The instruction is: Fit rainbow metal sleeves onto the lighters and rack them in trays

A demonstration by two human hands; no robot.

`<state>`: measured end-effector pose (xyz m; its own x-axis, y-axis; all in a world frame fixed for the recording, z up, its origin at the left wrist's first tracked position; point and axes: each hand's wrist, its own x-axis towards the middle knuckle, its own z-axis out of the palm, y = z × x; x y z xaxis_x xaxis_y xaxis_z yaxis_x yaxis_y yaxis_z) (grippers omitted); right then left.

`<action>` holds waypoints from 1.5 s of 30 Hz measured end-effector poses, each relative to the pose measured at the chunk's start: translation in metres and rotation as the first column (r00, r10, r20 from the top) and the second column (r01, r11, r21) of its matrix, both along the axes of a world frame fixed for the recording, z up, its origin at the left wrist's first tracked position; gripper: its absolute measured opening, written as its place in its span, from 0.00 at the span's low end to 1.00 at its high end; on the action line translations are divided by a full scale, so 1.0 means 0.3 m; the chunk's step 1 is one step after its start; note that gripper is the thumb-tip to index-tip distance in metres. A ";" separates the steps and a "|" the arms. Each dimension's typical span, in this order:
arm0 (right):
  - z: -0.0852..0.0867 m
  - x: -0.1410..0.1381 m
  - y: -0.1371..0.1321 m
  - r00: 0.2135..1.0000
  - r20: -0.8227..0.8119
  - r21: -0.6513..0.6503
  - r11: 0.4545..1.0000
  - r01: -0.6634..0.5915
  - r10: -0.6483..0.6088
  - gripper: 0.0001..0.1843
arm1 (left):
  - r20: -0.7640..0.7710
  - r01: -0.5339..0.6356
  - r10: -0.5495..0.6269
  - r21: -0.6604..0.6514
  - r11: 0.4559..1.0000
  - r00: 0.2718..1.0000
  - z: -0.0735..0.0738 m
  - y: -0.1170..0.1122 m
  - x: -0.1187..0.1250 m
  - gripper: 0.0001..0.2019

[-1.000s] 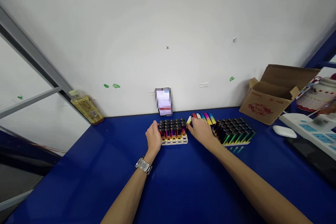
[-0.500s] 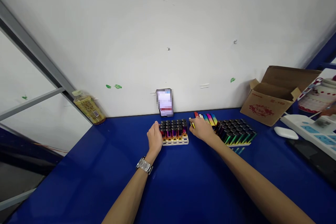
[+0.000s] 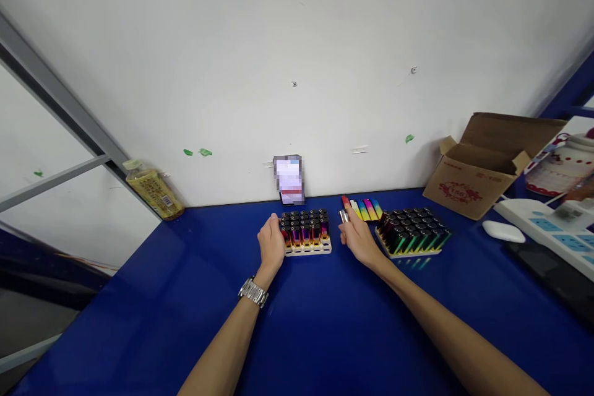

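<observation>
My left hand (image 3: 271,242), with a steel watch on its wrist, is closed against the left end of a pale rack (image 3: 309,250). In that rack stand rows of shiny purple-and-gold tubes (image 3: 305,235) with black tops; the front row of slots is vacant. My right hand (image 3: 359,238) is closed on what looks like a lighter (image 3: 344,216), its silver metal end showing past the fingers and the rest covered. Just behind that hand lies a row of several coloured lighters (image 3: 369,209), red, yellow and rainbow-tinted.
To the right, a second rack (image 3: 413,253) holds green-gold tubes with black tops. An open cardboard box (image 3: 459,189), a white case (image 3: 503,231) and a power strip (image 3: 547,226) are farther right. A phone (image 3: 290,179) leans on the wall; a bottle (image 3: 155,190) stands left.
My right hand has shifted slightly right and down, turning so that a silver metal end now shows at its fingertips. My left hand stays at the rack. The view has shifted slightly.
</observation>
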<state>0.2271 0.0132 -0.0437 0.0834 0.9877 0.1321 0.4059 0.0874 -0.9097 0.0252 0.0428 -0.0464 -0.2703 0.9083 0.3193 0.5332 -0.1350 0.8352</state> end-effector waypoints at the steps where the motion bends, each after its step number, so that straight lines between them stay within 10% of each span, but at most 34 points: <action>1: -0.006 -0.003 0.001 0.988 -0.154 0.004 1.000 -0.023 0.024 0.04 | 0.002 -0.001 0.001 -0.002 1.000 1.000 -0.001 0.000 0.000 0.21; 5: -0.010 -0.009 0.011 0.845 -0.530 0.006 0.998 -0.070 0.063 0.08 | 0.001 -0.004 0.004 -0.008 1.000 1.000 -0.003 0.004 0.001 0.21; 10: -0.011 0.003 0.027 0.780 -0.623 -0.078 0.986 -0.145 0.065 0.17 | -0.001 -0.006 0.006 0.008 1.000 1.000 -0.006 0.006 0.002 0.21; 45: -0.026 -0.003 0.048 0.735 -0.677 -0.136 0.988 -0.073 -0.039 0.26 | 0.022 0.013 -0.013 0.000 1.000 1.000 -0.009 0.009 0.004 0.20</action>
